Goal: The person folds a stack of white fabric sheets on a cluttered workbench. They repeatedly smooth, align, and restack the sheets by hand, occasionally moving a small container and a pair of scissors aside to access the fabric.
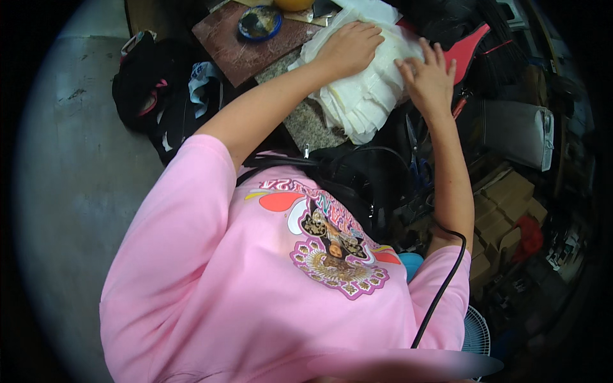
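Upper centre: my left hand (351,48), grip unclear, probably steadies the white sheets (367,102); my right hand (430,82), fingers spread open, at their edge

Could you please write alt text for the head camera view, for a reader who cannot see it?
A left hand rests on layered white sheets while the right hand, fingers spread, is at their right edge, seen past a pink shirt. To the left, a blue-rimmed round dish sits on a reddish-brown board.
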Motion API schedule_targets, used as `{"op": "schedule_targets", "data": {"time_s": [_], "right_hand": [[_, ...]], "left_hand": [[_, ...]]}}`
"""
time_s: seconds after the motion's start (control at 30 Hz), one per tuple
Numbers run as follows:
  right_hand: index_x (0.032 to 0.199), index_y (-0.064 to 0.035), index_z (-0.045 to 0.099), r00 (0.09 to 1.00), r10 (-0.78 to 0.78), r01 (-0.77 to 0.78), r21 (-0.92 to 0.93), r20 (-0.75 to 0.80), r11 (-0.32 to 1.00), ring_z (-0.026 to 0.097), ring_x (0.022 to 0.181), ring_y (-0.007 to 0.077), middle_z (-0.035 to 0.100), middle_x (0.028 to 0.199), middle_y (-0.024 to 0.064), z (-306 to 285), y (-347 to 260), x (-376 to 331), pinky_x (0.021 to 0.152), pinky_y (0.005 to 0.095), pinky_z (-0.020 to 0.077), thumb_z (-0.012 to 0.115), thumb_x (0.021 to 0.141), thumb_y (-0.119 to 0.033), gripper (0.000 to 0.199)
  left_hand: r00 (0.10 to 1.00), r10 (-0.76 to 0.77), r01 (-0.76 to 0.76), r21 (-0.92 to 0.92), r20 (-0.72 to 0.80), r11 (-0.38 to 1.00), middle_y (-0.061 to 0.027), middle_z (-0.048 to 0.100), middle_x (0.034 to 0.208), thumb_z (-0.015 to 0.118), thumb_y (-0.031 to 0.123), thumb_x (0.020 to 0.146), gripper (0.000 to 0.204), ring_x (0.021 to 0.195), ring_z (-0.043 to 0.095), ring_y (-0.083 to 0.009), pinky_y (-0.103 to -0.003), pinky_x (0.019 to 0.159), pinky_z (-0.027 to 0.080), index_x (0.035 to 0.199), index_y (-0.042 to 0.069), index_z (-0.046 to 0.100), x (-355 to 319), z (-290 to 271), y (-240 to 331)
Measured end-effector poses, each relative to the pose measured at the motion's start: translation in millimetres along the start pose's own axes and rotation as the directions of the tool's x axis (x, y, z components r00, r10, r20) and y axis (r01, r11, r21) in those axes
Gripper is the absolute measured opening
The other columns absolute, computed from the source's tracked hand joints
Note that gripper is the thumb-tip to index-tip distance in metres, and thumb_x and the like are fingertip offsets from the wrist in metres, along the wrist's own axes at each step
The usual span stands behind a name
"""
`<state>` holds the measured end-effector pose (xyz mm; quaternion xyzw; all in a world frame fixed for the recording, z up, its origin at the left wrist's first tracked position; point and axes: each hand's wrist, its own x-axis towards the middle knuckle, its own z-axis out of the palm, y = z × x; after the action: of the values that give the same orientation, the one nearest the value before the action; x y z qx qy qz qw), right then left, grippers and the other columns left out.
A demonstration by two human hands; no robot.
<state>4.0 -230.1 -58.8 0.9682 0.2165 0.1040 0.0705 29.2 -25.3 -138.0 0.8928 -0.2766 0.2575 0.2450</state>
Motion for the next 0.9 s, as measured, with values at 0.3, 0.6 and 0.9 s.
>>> {"op": "schedule_targets", "data": {"time_s": [0.3, 0.6, 0.9], "right_hand": [[0.144, -0.0314, 0.051, 0.890, -0.428, 0.401, 0.179, 0.155, 0.899, 0.020, 0.149, 0.0341, 0.030, 0.160, 0.0044, -5.4, -29.4, -50.3, 0.116, 0.0655, 0.0087, 0.044, 0.096, -0.057, 0.055], [0.132, -0.0416, 0.062, 0.921, -0.388, 0.343, 0.398, 0.035, 0.851, 0.022, 0.148, 0.0355, 0.032, 0.159, 0.0053, -18.0, -22.0, -44.5, 0.118, 0.0633, 0.0058, 0.044, 0.094, -0.061, 0.046], [0.109, -0.0304, 0.077, 0.890, -0.442, 0.337, 0.491, 0.111, 0.803, 0.020, 0.149, 0.0377, 0.034, 0.159, 0.0078, -21.3, -17.9, -62.5, 0.118, 0.0625, 0.0068, 0.051, 0.092, -0.060, 0.043]], "left_hand": [[1.000, -0.011, 0.010, -0.021, -0.021, 1.000, -0.0100, 0.066, 0.125, 0.056, 0.014, 0.085, 0.029, 0.123, 0.057, -0.0251, -0.041, 0.108, 0.039, 0.111, 0.007, 0.069, -0.4, 5.4, -0.7], [1.000, 0.003, -0.003, 0.004, -0.019, 1.000, -0.0104, 0.066, 0.125, 0.055, 0.013, 0.084, 0.029, 0.122, 0.058, -0.0254, -0.040, 0.108, 0.039, 0.109, 0.007, 0.069, 0.6, 6.8, -1.4], [0.999, 0.007, -0.007, 0.014, 0.043, 1.000, -0.0084, 0.064, 0.127, 0.059, 0.014, 0.087, 0.030, 0.125, 0.055, -0.0249, -0.041, 0.108, 0.038, 0.115, 0.007, 0.068, 2.2, 1.1, -3.2]]}}
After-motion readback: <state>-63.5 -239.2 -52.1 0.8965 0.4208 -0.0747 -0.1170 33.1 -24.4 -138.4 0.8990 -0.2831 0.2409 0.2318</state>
